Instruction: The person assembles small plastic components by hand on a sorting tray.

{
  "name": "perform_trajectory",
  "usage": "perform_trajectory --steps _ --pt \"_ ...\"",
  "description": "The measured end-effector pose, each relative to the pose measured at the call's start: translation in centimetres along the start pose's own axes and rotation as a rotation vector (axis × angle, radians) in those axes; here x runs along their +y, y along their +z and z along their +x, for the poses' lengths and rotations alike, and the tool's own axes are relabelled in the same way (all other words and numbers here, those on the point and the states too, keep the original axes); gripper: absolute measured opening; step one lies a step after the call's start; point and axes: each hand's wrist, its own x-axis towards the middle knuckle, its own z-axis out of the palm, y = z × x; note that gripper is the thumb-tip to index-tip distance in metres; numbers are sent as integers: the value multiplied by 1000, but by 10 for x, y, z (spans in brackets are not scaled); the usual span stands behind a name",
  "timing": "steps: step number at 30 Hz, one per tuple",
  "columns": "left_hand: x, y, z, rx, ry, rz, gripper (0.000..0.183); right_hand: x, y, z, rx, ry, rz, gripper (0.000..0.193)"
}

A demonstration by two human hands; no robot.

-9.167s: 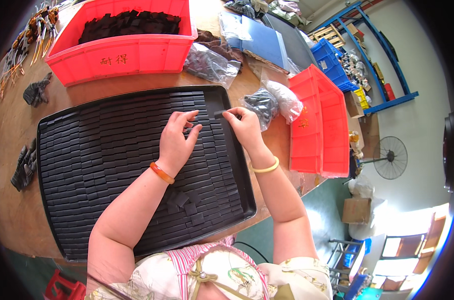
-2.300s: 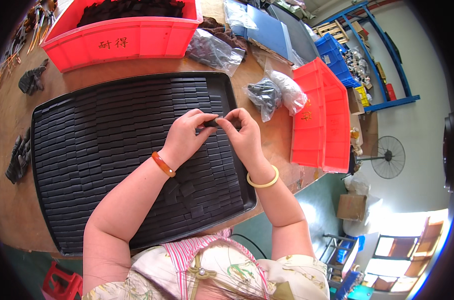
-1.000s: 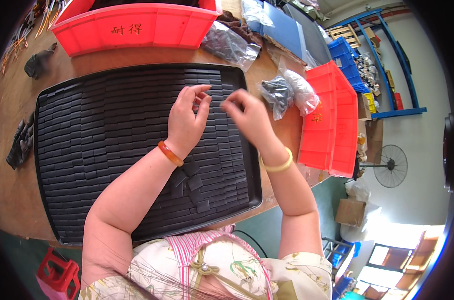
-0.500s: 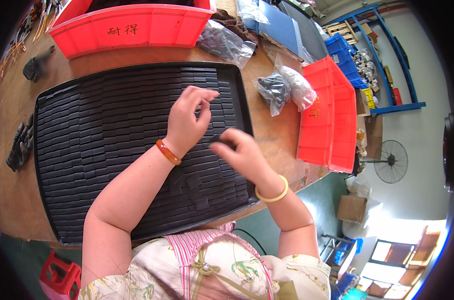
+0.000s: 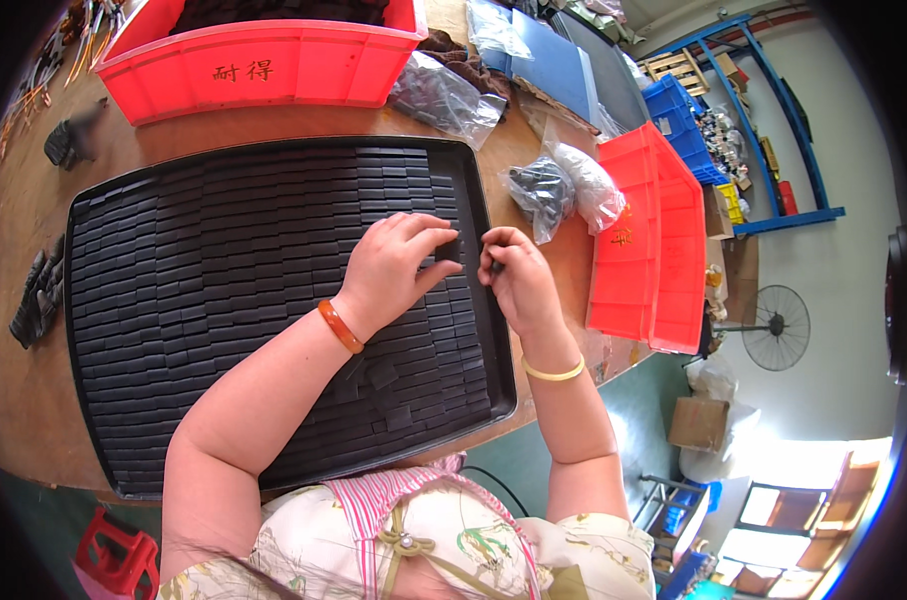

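A large shallow black tray (image 5: 492, 330) lies in front of me, filled with tight columns of small flat black rectangular pieces (image 5: 244, 270). My left hand (image 5: 399, 262) is over the tray's right part, palm down. Its thumb and fingertips stand a small gap apart, gripping a dark piece (image 5: 452, 250) that blends with the tray behind it. My right hand (image 5: 524, 285) is just right of it, above the tray's right rim. Its fingers are pinched around another small black piece (image 5: 496, 266), mostly hidden. Several loose pieces (image 5: 382, 375) lie on top of the columns near my left forearm.
A red crate (image 5: 264, 68) with dark contents stands behind the tray. Clear plastic bags (image 5: 544, 192) and a second red crate (image 5: 642, 245) are on the right. Black bundles (image 5: 39, 298) lie left on the wooden table (image 5: 24, 420). A red stool (image 5: 114, 555) stands below.
My left hand has moved down and slightly right over the tray. The right hand has shifted right and turned upright, its fingers now pinched closer, with the fingertips of both hands facing each other.
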Motion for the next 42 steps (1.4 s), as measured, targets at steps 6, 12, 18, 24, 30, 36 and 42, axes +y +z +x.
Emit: perform_trajectory --steps 6,12,18,24,30,36,42 --pt "-5 -2 -1 -28 -196 -86 34 -4 8 -2 -17 -90 258 22" --pt "-4 -3 0 -39 -243 -154 28 -4 6 1 63 -155 -23 23" --pt "-9 1 -2 51 -170 -136 23 -8 13 1 74 -216 27 24" --pt "-10 0 -4 -43 -258 -177 25 -10 21 -3 64 -250 -114 30" --pt "-10 2 -3 -52 -212 -209 27 -12 32 -1 132 -516 -656 19" --pt "-9 0 -2 -1 -232 -208 27 -12 40 -1 171 -609 -730 15" --pt "-12 1 -3 25 -151 -124 29 -2 41 1 152 -635 -772 13"
